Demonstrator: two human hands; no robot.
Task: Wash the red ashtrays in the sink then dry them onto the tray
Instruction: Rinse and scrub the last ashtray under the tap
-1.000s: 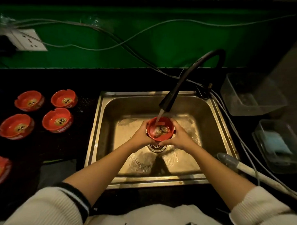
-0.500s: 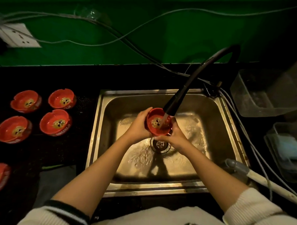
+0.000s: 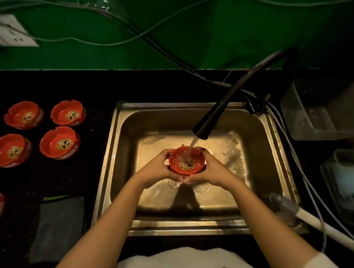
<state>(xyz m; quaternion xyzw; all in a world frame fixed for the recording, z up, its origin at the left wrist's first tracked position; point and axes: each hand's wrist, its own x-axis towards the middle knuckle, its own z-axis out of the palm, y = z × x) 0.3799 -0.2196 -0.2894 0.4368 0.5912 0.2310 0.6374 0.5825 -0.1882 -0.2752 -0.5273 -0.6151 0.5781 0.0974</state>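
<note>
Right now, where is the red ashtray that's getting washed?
In the head view the red ashtray is mid-frame over the sink, held between the left hand and right hand, right under the black faucet and its running water.

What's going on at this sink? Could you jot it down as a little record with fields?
Activity: rinsing a red ashtray under the running faucet
Left hand: grips the ashtray's left side
Right hand: grips its right side
Where: over the steel sink, basin wet
Waiting: four ashtrays on the dark counter at left, a fifth cut off by the frame edge
Nearby: grey cloth, clear plastic tubs at right
</note>
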